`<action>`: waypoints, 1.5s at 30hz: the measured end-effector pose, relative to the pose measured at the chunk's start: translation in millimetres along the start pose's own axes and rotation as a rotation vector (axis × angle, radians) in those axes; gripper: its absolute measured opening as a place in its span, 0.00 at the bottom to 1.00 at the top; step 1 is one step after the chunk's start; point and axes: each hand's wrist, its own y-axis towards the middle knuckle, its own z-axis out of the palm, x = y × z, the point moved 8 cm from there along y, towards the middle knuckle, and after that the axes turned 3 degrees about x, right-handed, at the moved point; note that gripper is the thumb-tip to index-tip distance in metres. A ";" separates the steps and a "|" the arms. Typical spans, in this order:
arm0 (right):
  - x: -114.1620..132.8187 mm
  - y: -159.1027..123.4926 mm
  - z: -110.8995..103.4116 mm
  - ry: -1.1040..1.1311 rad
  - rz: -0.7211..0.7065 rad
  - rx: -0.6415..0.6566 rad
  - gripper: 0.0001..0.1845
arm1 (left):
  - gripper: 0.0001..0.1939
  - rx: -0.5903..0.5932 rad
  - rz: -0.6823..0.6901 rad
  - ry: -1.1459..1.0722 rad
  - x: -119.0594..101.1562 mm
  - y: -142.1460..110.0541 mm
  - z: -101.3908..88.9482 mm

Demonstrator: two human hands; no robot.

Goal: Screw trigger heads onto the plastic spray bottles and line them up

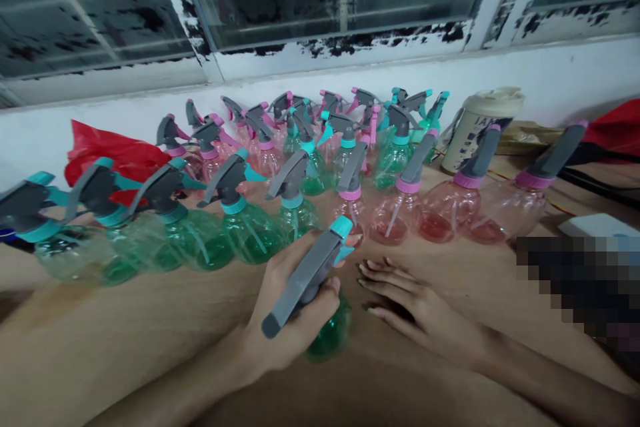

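Note:
My left hand is wrapped around the neck of a green spray bottle with a grey and turquoise trigger head. Part of that bottle is hidden behind the fingers. To its right, my right hand rests low over the table, fingers stretched out and holding nothing. Just beyond both hands runs a row of spray bottles: green ones with turquoise collars on the left, pink ones with pink collars on the right. Coloured liquid shows at the bottom of several.
More spray bottles crowd together near the wall. A red plastic bag lies at the back left. A white tub stands at the back right, with dark cables and a white box nearby on the wooden table.

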 end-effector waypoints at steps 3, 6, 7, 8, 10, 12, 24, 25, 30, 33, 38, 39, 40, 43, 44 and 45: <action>-0.1 0.2 0.6 -0.004 -0.005 0.006 0.22 | 0.05 -0.026 -0.025 -0.014 1.7 -0.6 1.2; -0.3 0.3 0.7 0.009 -0.014 0.003 0.22 | 0.06 -0.043 -0.042 -0.011 3.8 -1.1 2.8; -0.6 0.3 0.6 0.012 -0.013 0.001 0.22 | 0.06 -0.048 -0.043 -0.004 4.1 -1.1 3.1; -1.0 0.2 0.5 0.017 -0.011 -0.001 0.22 | 0.06 -0.051 -0.044 0.003 4.3 -1.2 3.3; -1.4 0.0 0.2 0.026 -0.008 -0.005 0.22 | 0.07 -0.064 -0.039 0.017 4.0 -1.4 2.7; -1.1 -0.2 -0.3 0.038 -0.012 -0.013 0.23 | 0.07 -0.071 -0.025 0.030 2.4 -1.7 2.2; -0.6 -0.8 -2.3 0.050 -0.019 -0.032 0.23 | 0.08 -0.015 -0.072 -0.082 4.8 -2.5 5.1; -0.7 -0.8 -2.2 0.049 -0.019 -0.032 0.23 | 0.08 -0.006 -0.081 -0.095 5.1 -2.6 4.8; -0.2 -0.5 -1.3 0.038 -0.022 -0.021 0.23 | 0.07 0.024 -0.019 -0.010 -1.2 -2.6 -0.5; -0.1 -0.4 -1.0 0.031 -0.016 -0.016 0.23 | 0.09 0.031 0.044 0.016 -7.6 -1.2 -3.3; -0.1 -0.5 -0.5 0.022 -0.028 -0.016 0.23 | 0.02 -0.013 0.015 0.035 -3.1 0.8 -4.1; -0.1 -0.4 -0.7 0.030 -0.033 -0.019 0.23 | 0.01 -0.011 0.005 0.038 -0.9 1.0 -2.6; -0.1 -0.4 -0.9 0.037 -0.035 -0.022 0.23 | 0.01 -0.005 -0.006 0.037 1.5 1.2 -0.6; -0.9 0.0 -0.2 0.039 -0.030 -0.011 0.23 | 0.04 0.019 -0.034 0.006 6.5 1.9 5.1; -1.0 0.1 0.1 0.037 -0.028 -0.009 0.23 | 0.05 0.017 -0.036 -0.011 6.8 2.1 5.7; -1.0 0.1 0.1 0.038 -0.028 -0.011 0.23 | 0.05 0.007 -0.030 -0.032 6.2 2.4 5.5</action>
